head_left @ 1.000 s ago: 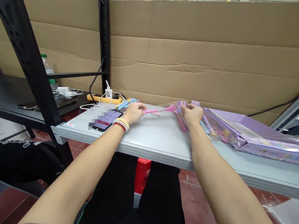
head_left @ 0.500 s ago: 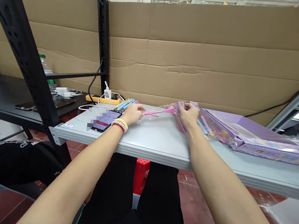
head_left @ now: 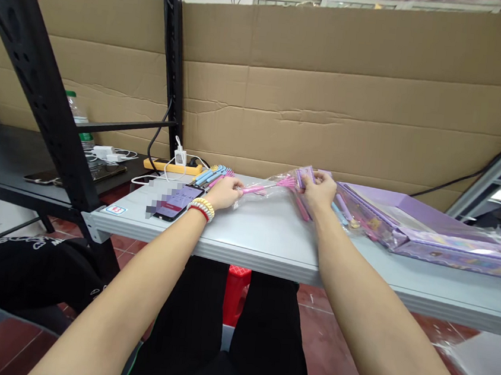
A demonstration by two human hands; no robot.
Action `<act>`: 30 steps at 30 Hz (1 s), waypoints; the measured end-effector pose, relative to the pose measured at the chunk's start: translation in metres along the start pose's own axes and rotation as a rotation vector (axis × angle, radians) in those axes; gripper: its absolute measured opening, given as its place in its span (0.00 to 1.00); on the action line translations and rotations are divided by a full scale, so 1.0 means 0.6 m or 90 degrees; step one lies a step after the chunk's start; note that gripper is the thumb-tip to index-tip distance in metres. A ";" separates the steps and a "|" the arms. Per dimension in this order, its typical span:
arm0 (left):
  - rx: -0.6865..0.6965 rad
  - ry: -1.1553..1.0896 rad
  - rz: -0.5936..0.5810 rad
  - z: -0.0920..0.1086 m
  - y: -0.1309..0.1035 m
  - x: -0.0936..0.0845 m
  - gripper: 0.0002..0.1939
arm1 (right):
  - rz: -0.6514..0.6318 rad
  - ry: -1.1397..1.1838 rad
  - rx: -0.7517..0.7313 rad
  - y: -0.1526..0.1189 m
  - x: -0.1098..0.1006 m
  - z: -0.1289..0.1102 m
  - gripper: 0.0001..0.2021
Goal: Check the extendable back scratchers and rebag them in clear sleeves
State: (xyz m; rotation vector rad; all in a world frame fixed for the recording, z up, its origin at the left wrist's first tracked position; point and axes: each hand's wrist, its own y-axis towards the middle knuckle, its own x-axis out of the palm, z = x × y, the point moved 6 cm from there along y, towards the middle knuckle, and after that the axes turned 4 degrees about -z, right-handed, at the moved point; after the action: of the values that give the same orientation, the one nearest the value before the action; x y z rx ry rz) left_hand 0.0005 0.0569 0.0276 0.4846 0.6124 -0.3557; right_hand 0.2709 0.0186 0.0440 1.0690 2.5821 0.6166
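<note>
My left hand [head_left: 224, 192] pinches the near end of a slim pink stick [head_left: 254, 189], whose far end fans out like fingers. Clear plastic wrap [head_left: 273, 181] surrounds the stick and stretches between my hands. My right hand [head_left: 319, 190] is closed on the purple top of that plastic bag [head_left: 304, 174]. Under and beside the right hand lie other wrapped pieces, including a pink one [head_left: 302, 208] and a purple one [head_left: 343, 207]. Left of my left hand rest several blue sticks [head_left: 209, 175] with coloured ends, close to a phone [head_left: 179, 202].
A lilac box [head_left: 458, 254] with clear plastic over it occupies the right of the grey table [head_left: 264, 230]. A yellow power strip [head_left: 194, 169] with a white charger [head_left: 180, 156] sits at the back left. A black shelf post [head_left: 172, 54] rises there. Cardboard [head_left: 332, 94] lines the back.
The fanned pink end has shifted slightly right and up, and the plastic is drawn out longer between the hands. Both hands have barely moved.
</note>
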 end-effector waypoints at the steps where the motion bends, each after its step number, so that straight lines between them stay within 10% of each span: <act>1: -0.003 -0.040 0.018 0.000 0.001 -0.004 0.07 | -0.019 0.072 0.017 0.000 0.005 0.003 0.21; 8: -0.050 -0.430 0.107 -0.008 0.002 -0.019 0.10 | -0.310 0.104 0.021 -0.046 0.073 -0.019 0.26; 12: -0.078 -0.486 -0.017 0.002 -0.007 0.004 0.16 | -0.526 0.066 0.020 -0.108 0.126 -0.043 0.24; 19: -0.118 -0.393 -0.261 0.011 -0.024 0.046 0.15 | -0.667 0.115 0.037 -0.135 0.151 -0.044 0.22; 26: -0.116 -0.393 -0.060 -0.005 -0.008 0.026 0.13 | -0.511 0.069 0.007 -0.136 0.147 -0.040 0.32; 30: -0.127 -0.427 0.002 -0.007 -0.006 0.019 0.15 | -0.611 0.034 -0.107 -0.165 0.162 -0.066 0.24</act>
State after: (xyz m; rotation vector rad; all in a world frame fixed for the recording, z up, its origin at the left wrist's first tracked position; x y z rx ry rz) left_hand 0.0058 0.0540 0.0164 0.1527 -0.0077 -0.4208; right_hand 0.1285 0.0147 0.0215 -0.2816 2.6051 0.5672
